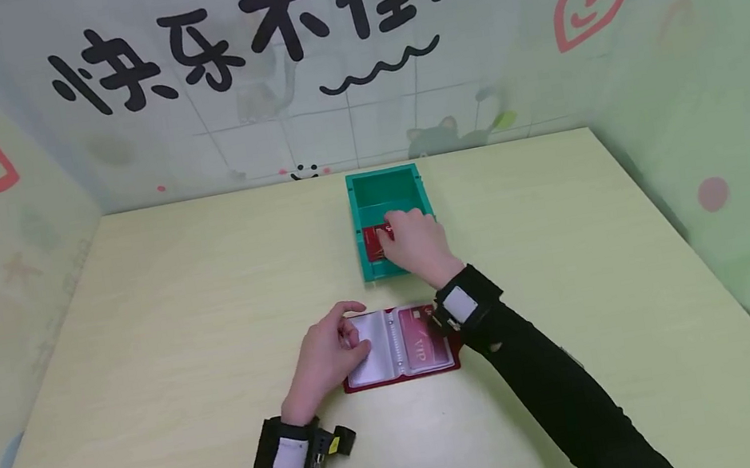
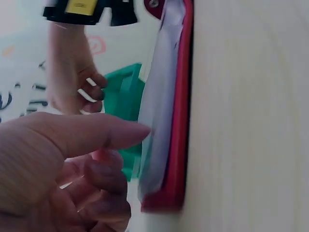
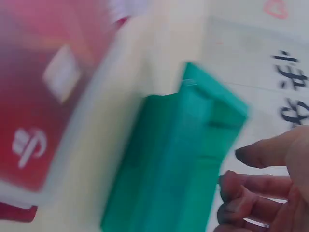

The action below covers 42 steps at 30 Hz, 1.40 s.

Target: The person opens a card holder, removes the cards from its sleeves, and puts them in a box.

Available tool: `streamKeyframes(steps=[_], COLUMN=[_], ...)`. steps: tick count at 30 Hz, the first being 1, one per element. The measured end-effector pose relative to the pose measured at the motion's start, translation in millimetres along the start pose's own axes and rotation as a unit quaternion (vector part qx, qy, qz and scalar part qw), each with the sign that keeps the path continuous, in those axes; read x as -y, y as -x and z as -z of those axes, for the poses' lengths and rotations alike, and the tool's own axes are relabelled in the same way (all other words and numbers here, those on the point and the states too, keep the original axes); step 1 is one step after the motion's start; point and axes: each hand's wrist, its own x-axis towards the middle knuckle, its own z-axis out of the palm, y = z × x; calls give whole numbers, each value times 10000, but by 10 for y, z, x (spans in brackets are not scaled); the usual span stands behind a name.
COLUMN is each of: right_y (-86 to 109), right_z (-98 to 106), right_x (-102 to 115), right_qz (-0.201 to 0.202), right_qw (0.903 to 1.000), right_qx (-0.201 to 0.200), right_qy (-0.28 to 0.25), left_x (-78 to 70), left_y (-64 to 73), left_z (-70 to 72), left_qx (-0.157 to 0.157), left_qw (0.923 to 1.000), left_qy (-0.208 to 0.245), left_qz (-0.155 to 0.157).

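Note:
A small red card holder [image 1: 402, 379] lies spread on the table, its clear sleeves showing. A red card with "VIP" on it [image 1: 423, 340] fills the right-hand sleeve. My left hand [image 1: 324, 359] is at the left sleeve [image 1: 374, 355]; its thumb [image 2: 120, 133] lies at the sleeve while the other fingers curl loosely, holding nothing visible. Beyond the holder stands a green box [image 1: 375, 269] containing red cards [image 1: 373, 245]. Over the box's right side reaches my right hand [image 1: 420, 243], fingertips down by the cards. Thumb and fingers look apart in the right wrist view, nothing between them.
The pale wooden table [image 1: 177, 320] extends on both sides of the box and holder. A printed backdrop [image 1: 301, 132] rises behind the table's far edge, with side panels left and right. Dark wrist straps [image 1: 468, 297] carry the cameras.

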Motion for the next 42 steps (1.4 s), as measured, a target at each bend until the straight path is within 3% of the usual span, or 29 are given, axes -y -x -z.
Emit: streamKeyframes(steps=[5, 8, 11, 16, 27, 32, 38, 42], right_y=[390, 626, 822, 1022, 1115, 1145, 1167, 1171], right_z=[193, 161, 55, -153, -307, -307, -307, -322], right_x=[-44, -145, -266, -450, -773, -836, -856, -864], right_qz=[359, 541, 674, 807, 624, 526, 571, 698], right_qw=[9930, 9854, 9789, 9751, 9591, 9604, 9755, 9786], right_qx=[233, 534, 797, 807, 843, 731, 423, 312], right_qy=[-1103, -1522, -1755, -1901, -2628, -2638, -2080, -1909], left_x=[-141, -185, -208, -215, -305, -352, -405, -403], left_y=[-3, -22, -48, -86, -156, -173, -171, -179], left_z=[-80, -122, -159, -206, -216, -239, -243, -246], left_qx=[90, 186, 263, 365, 555, 642, 630, 731], left_qw=[9943, 9916, 9918, 9934, 9968, 9962, 9956, 9943], left_qy=[-576, -745, -904, -964, -437, -304, -287, -304], left_qz=[-895, -1045, -862, -497, 370, 507, 626, 713])
